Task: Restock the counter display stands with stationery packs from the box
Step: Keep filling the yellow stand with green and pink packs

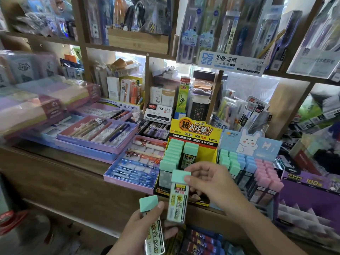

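A: Hands?
B: Right hand (207, 183) pinches the mint cap of a lead refill pack (178, 197) between thumb and fingertips. The pack hangs upright, just in front of the yellow display stand (195, 131), low against its front edge.
A: Left?
B: Left hand (141, 225) is below and left of the stand, fingers curled round a second pack (153, 230). Thumb sits at the base of its mint cap, top tilted slightly left.
A: Stand state?
B: Left column is packed with mint caps front to back. One pack stands at the back of the next column.
A: Neighbours?
B: Bunny display stand (250, 144) touches the stand's right side, with rows of mint, blue and pink caps. Pink-rimmed pen tray (128, 183) is just left of the stand. Dark packs (202, 240) are below the stand at the bottom edge, blurred; can't tell what holds them.
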Tool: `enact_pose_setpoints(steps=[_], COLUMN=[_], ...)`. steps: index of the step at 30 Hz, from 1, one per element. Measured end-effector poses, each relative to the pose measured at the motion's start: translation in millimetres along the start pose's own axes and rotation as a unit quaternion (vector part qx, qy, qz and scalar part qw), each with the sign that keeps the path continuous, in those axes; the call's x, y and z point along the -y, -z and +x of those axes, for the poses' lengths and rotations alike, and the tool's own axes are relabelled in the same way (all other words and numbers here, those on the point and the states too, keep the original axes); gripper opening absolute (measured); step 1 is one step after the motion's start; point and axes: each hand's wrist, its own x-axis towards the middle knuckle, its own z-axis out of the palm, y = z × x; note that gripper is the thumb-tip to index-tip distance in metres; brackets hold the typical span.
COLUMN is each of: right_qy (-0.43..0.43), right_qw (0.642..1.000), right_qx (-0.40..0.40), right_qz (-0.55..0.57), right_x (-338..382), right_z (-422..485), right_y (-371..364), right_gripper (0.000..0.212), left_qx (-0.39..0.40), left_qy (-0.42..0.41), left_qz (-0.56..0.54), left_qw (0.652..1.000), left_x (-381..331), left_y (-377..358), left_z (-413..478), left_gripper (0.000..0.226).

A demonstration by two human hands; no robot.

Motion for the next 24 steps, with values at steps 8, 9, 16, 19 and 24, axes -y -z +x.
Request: enact_pose_setpoints(steps=[8,9,16,19,24], right_qy=[0.068,0.076,0.105,0.108,0.099], right_qw=[0.99,0.988,0.975,0.969,0.968], right_qx=[-0.125,-0.132,-0.137,-0.131,-0.119], right_qz=[-0.022,-0.036,-0.142,-0.18,-0.196], right_x=[14,14,8,5,1], right_z=[33,37,58,60,60], right_y=[34,34,29,27,29], right_gripper=[0.012,0.013,0.011,0.009,0.009], left_qx=[0.086,0.099,0.028,0.032,0.041], left_qy=[0.003,0.026,0.065,0.041,0.032], left_qz=[-0.005,-0.05,-0.106,-0.13,-0.146], left_qw=[0.996,0.994,0.992,0.99,0.988], left_x=[-4,-5,-4,-4,-3], left_y=[-3,-1,-2,-1,-1], left_z=[-10,-10,-5,-3,-2], left_gripper=[0.016,0.019,0.028,0.03,0.028])
